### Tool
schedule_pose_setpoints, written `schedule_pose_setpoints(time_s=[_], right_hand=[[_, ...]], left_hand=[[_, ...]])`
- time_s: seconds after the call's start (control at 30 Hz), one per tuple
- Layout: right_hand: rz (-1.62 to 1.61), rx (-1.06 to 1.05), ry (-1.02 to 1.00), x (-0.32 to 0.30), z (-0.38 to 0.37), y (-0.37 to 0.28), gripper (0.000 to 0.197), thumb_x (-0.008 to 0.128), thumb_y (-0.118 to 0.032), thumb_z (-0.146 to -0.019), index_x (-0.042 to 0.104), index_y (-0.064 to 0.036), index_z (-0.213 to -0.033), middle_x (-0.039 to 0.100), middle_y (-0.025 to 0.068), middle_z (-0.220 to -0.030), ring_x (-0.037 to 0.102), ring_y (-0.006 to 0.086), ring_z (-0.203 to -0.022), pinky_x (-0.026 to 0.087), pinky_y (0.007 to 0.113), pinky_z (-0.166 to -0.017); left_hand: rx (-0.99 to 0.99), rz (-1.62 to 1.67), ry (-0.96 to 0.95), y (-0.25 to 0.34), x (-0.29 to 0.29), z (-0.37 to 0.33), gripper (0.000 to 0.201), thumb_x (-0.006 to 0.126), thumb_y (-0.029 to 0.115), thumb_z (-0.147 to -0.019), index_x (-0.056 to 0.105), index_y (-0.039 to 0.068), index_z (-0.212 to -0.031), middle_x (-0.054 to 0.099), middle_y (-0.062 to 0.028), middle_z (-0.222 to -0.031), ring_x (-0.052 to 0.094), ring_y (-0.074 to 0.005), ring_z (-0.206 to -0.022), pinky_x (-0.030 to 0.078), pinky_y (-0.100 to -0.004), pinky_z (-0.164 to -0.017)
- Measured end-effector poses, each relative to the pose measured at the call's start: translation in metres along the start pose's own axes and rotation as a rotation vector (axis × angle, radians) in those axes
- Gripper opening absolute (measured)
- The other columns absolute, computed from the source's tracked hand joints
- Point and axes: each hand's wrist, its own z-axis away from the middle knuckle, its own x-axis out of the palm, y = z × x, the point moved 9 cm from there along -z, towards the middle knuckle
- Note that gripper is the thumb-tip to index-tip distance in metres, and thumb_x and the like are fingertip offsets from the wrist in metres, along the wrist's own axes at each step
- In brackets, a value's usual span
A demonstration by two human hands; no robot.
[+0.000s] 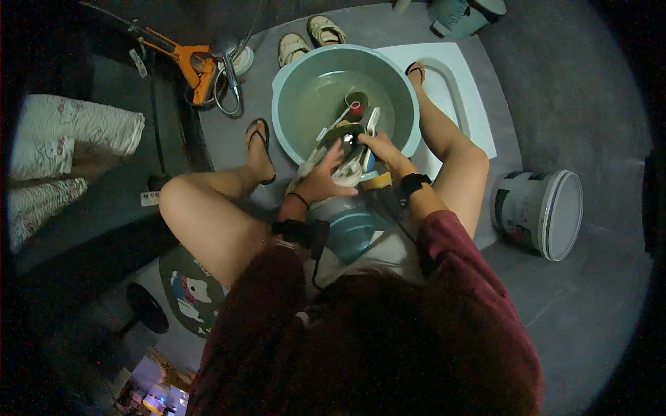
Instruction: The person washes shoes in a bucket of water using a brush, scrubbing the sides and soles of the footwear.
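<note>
A large grey-green basin (277, 97) of cloudy water stands before me. At its near rim is a pale, dark-lined shoe-like item (350, 139), partly hidden by my hands. My right hand (381, 149) is closed on its right side, thumb on top. Beside that thumb a flat white piece (373, 121) sticks up, its kind unclear. My left hand (327, 175) lies along the left side, fingers apart and slightly blurred. Just beyond, a dark item with a red patch (356, 109) sits in the water. Below my right hand shows something yellow (378, 182).
A smaller teal basin (350, 232) is between my legs. Pale sneakers (325, 30) stand behind the large basin, a white squat toilet (479, 118) to its right. A lidded bucket (538, 215) is at right; an orange rack (194, 66) and shower head (230, 80) are at upper left.
</note>
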Motion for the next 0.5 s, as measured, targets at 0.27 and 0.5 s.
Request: schedule_pose_setpoints(time_s=[0.27, 0.5], right_hand=[[0.349, -0.093, 0.108, 0.009, 0.024, -0.062, 0.062, 0.066, -0.042, -0.060, 0.057, 0.0097, -0.093, 0.061, 0.0211, -0.086, 0.060, 0.0264, -0.079, 0.047, 0.034, -0.067], [0.146, -0.233, -0.029, 0.027, 0.075, -0.125, 0.052, 0.064, -0.042, -0.072, 0.055, 0.0034, -0.094, 0.060, 0.0134, -0.078, 0.061, 0.0203, -0.064, 0.048, 0.030, -0.051]], left_hand=[[-0.022, -0.535, 0.171, 0.030, -0.017, -0.012, 0.055, 0.068, 0.023, -0.067, 0.050, -0.002, -0.113, 0.057, -0.0131, -0.108, 0.053, -0.0247, -0.101, 0.039, -0.0318, -0.089], [-0.016, 0.034, 0.437, 0.010, -0.062, -0.011, 0.039, 0.063, -0.005, -0.068, 0.054, -0.004, -0.106, 0.060, -0.0109, -0.099, 0.057, -0.0164, -0.092, 0.045, -0.0264, -0.079]])
